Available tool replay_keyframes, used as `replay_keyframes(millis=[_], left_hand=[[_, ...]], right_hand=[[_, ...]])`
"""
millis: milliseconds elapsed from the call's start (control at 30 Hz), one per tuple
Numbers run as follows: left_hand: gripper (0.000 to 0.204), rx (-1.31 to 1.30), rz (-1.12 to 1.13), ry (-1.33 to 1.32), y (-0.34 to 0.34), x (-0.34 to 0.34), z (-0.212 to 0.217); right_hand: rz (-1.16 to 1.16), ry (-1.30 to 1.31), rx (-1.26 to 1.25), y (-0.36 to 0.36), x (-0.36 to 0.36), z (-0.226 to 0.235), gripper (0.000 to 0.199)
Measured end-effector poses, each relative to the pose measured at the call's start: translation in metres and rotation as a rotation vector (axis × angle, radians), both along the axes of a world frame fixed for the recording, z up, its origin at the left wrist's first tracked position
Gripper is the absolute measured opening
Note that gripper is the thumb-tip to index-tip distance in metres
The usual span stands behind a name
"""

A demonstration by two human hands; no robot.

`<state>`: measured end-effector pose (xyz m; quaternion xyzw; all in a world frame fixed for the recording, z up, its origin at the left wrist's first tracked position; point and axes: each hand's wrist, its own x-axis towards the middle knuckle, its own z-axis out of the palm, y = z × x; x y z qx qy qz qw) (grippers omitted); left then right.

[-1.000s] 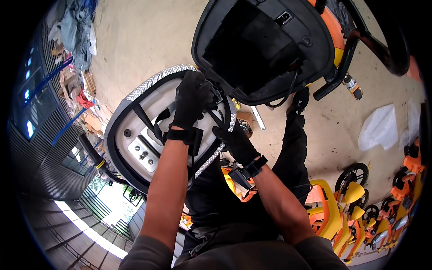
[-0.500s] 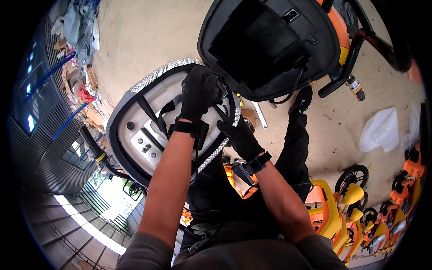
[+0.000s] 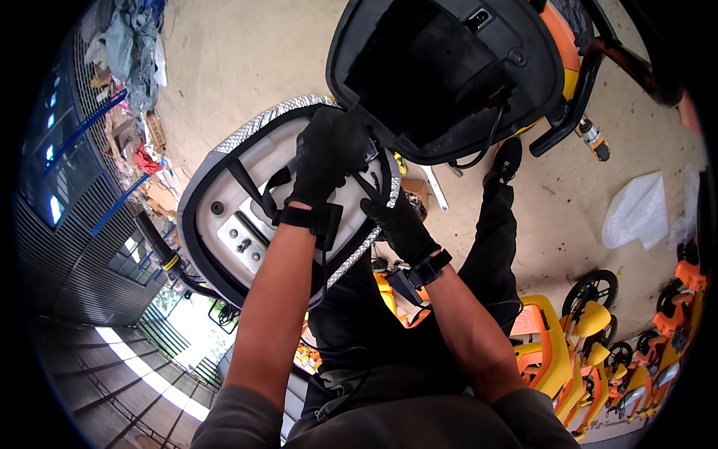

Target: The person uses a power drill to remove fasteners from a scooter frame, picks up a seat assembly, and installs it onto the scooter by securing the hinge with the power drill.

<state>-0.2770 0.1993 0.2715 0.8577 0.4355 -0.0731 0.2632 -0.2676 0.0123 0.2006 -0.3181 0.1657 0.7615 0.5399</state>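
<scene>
The upturned scooter seat (image 3: 217, 176) shows its white underside, black edging and silver patterned trim. Its far right end meets the rim of a black storage bucket (image 3: 446, 142). Over that joint lies my left hand (image 3: 329, 150), black-gloved, fingers curled beside a small metal hinge part (image 3: 372, 150); what they grip is hidden. My right hand (image 3: 400, 228), also gloved, closes round the seat's silver-trimmed right edge, thumb on the inner side. Black straps (image 3: 243, 183) cross the underside near a metal bracket (image 3: 243, 238) with bolts.
A handlebar grip (image 3: 153, 236) sticks out at left. A black tubular frame (image 3: 580, 112) rises at upper right. On the floor lie a power drill (image 3: 594, 140), a clear plastic sheet (image 3: 636, 213) and a metal wrench-like bar (image 3: 435, 187). Yellow-orange scooters (image 3: 550, 344) stand lower right; scrap is piled far left.
My left hand has turned slightly over the hinge, its back now facing up more. The right hand keeps its place on the seat edge. The view has shifted a little.
</scene>
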Motion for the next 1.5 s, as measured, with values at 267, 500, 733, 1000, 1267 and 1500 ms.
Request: replay_keyframes(millis=[267, 500, 733, 1000, 1267, 1500], left_hand=[[0.022, 0.02, 0.171, 0.123, 0.0, -0.023, -0.014], [0.03, 0.213, -0.027, 0.172, -0.001, -0.026, -0.026], [0.017, 0.227, -0.05, 0.137, -0.007, -0.025, -0.026], [0.011, 0.209, -0.133, 0.097, -0.005, -0.03, -0.025], [0.012, 0.197, -0.185, 0.159, -0.004, -0.027, -0.028], [0.011, 0.179, -0.154, 0.224, -0.001, -0.03, -0.03]], right_hand=[[-0.062, 0.043, 0.008, 0.001, -0.006, 0.0, 0.043], [-0.085, 0.058, 0.034, 0.001, -0.005, 0.003, 0.056], [-0.106, 0.113, 0.049, 0.001, -0.003, 0.005, 0.067], [-0.152, 0.144, 0.005, 0.002, -0.009, 0.014, 0.065], [-0.162, 0.115, 0.019, 0.001, -0.003, 0.011, 0.05], [-0.131, 0.094, 0.048, 0.002, 0.01, 0.015, 0.048]])
